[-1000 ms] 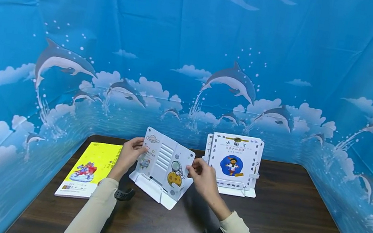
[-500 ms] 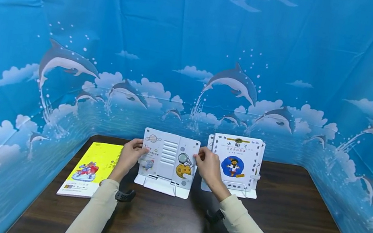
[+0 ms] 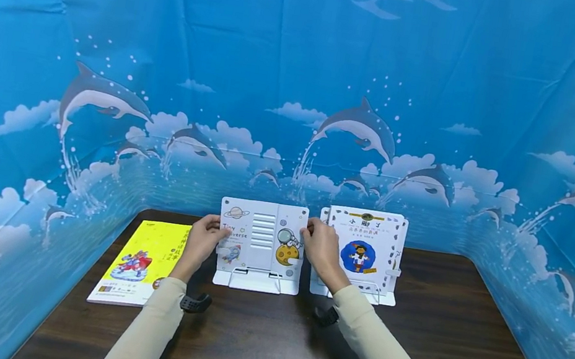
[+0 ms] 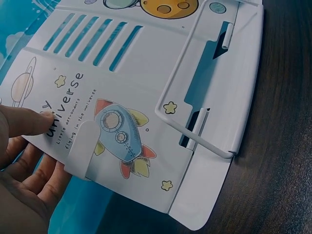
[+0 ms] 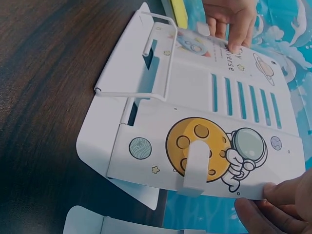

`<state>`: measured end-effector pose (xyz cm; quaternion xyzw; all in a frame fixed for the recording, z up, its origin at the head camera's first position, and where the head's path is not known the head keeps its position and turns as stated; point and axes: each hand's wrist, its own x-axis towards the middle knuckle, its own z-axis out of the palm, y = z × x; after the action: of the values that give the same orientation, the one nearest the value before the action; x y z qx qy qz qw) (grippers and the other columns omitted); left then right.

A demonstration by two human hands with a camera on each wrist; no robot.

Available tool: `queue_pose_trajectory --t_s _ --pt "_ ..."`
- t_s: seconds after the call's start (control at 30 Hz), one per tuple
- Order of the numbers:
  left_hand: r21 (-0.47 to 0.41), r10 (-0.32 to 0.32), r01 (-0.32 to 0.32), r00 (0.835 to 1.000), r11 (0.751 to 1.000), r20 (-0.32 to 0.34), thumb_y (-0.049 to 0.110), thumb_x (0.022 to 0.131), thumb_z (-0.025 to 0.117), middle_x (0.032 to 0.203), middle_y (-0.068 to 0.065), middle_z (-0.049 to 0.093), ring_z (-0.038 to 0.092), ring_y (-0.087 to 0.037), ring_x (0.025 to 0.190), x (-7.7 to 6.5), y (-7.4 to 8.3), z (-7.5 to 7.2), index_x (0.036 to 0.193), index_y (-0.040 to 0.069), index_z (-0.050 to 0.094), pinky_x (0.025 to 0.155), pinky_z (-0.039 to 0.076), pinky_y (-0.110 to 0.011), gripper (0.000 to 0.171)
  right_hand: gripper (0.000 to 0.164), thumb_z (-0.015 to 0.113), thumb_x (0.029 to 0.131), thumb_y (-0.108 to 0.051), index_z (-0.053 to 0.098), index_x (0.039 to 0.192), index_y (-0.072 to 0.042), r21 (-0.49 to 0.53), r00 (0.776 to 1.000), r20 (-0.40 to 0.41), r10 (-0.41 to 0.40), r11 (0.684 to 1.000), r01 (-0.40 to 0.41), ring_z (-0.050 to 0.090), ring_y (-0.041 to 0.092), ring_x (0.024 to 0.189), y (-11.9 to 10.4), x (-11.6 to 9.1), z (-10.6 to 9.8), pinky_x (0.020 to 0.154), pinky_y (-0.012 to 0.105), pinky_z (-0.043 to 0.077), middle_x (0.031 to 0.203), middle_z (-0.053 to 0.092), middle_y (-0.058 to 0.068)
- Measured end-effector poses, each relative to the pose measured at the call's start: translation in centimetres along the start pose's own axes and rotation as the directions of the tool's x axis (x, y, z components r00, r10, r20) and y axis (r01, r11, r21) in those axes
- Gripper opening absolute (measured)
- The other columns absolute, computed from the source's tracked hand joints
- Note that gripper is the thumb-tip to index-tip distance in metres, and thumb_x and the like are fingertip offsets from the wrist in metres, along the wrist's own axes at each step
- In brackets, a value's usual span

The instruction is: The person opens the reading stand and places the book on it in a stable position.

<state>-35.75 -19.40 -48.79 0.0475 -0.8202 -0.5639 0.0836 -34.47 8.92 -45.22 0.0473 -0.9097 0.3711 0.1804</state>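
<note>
A white book stand (image 3: 257,262) with an astronaut, a rocket and a planet printed on it stands on the dark table between both hands. My left hand (image 3: 201,242) pinches its left edge, thumb on the front and fingers behind, as the left wrist view shows. At the opposite edge, my right hand (image 3: 322,251) grips the panel between thumb and fingers near the astronaut. A wire page holder (image 4: 183,126) lies across the stand's lower front. Side clips (image 5: 197,165) hook over both edges, and no book rests on this stand.
Right of it, a second stand (image 3: 386,299) bears a white book (image 3: 336,244) with a blue circle on its cover, partly behind my right hand. A yellow book (image 3: 153,246) lies flat at the left. A blue dolphin-print curtain (image 3: 308,51) closes off the table's back.
The stand was tilted and turned at first. It has swung round to face squarely forward and now sits level on the table, both hands still holding its edges.
</note>
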Motion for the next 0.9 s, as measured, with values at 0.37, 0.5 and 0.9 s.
queue_pose_trajectory --t_s 0.37,0.5,0.9 --pt "0.011 -0.007 0.007 1.0 1.0 -0.008 0.015 0.103 0.07 0.134 -0.019 0.07 0.072 -0.034 0.118 0.39 0.04 0.2 0.145 0.005 0.06 0.106 0.058 -0.046 0.044 0.017 0.07 0.104 -0.011 0.073 0.117 0.0 -0.023 1.0 -0.017 -0.006 1.0 0.006 0.07 0.022 0.074 -0.01 0.16 0.3 0.062 0.032 0.055 0.097 0.077 0.015" --pt "0.009 -0.013 0.013 1.0 1.0 -0.007 0.015 0.103 0.07 0.134 -0.018 0.07 0.072 -0.033 0.118 0.51 -0.02 0.2 0.145 0.006 0.059 0.106 0.057 -0.047 0.045 0.019 0.07 0.104 -0.011 0.073 0.119 0.0 -0.021 1.0 -0.014 0.005 1.0 -0.005 0.072 0.023 0.076 -0.07 0.1 0.36 0.063 0.032 0.057 0.099 0.078 0.015" --pt "0.008 -0.008 0.008 1.0 1.0 -0.006 0.014 0.102 0.071 0.132 -0.019 0.07 0.073 -0.035 0.117 0.67 0.13 0.19 0.145 0.004 0.06 0.108 0.057 -0.049 0.045 0.022 0.069 0.105 -0.012 0.072 0.122 0.001 -0.029 1.0 -0.005 0.014 0.999 -0.014 0.073 0.023 0.079 -0.15 0.1 0.33 0.064 0.032 0.058 0.102 0.078 0.016"
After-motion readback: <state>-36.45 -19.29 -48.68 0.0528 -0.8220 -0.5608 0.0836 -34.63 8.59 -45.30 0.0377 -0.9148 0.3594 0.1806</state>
